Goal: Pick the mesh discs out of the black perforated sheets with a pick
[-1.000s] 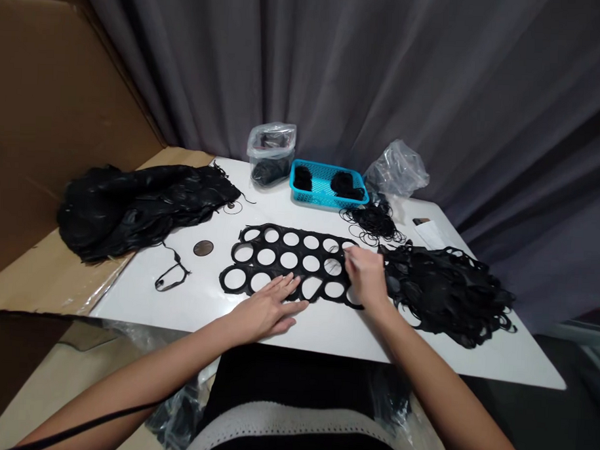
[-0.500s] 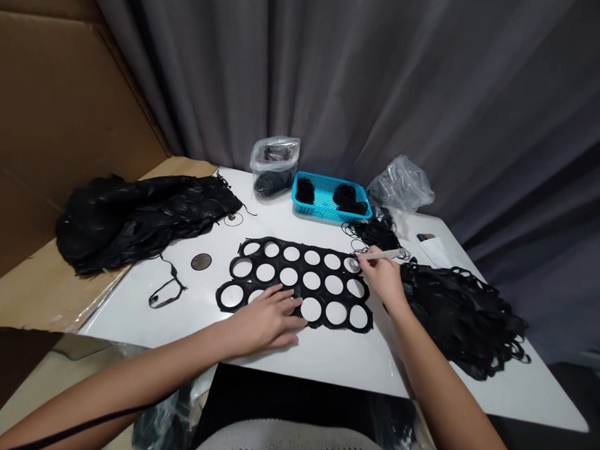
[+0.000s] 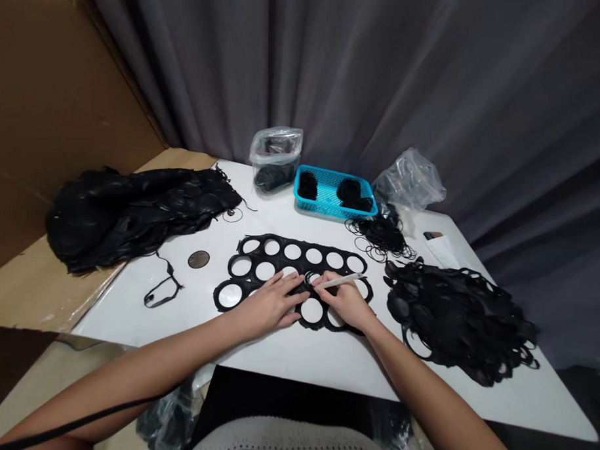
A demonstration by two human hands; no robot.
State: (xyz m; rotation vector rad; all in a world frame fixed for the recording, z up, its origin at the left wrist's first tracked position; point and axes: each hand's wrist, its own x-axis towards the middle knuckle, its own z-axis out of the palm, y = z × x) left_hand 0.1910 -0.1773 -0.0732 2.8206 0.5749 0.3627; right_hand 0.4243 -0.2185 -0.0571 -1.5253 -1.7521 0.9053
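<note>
A flat black rubbery sheet (image 3: 302, 251) with rows of round holes lies on the white table, white showing through the holes. My left hand (image 3: 270, 301) rests on its middle, palm down with fingers spread, holding nothing. Just to the right, my right hand (image 3: 344, 300) pinches a slim white pen-like tool (image 3: 344, 280), which slants up to the right. The tool's lower end is beside a hole in the middle row, close to my left fingertips. Thin dark curves show at that hole, too small to make out. My hands and forearms cover several holes.
Piles of black sheets lie left (image 3: 138, 213) and right (image 3: 469, 316). Behind stand a blue basket (image 3: 325, 209) with black bundles, a bagged clear container (image 3: 275, 160) and a crumpled plastic bag (image 3: 412, 180). Thin black rings (image 3: 383, 236), a dark disc (image 3: 199, 259) and a black scrap (image 3: 164, 296) lie around.
My right hand has moved left and nearer with the white tool, from the back right corner hole to the middle row. My left hand stays on the sheet, its fingers slightly shifted.
</note>
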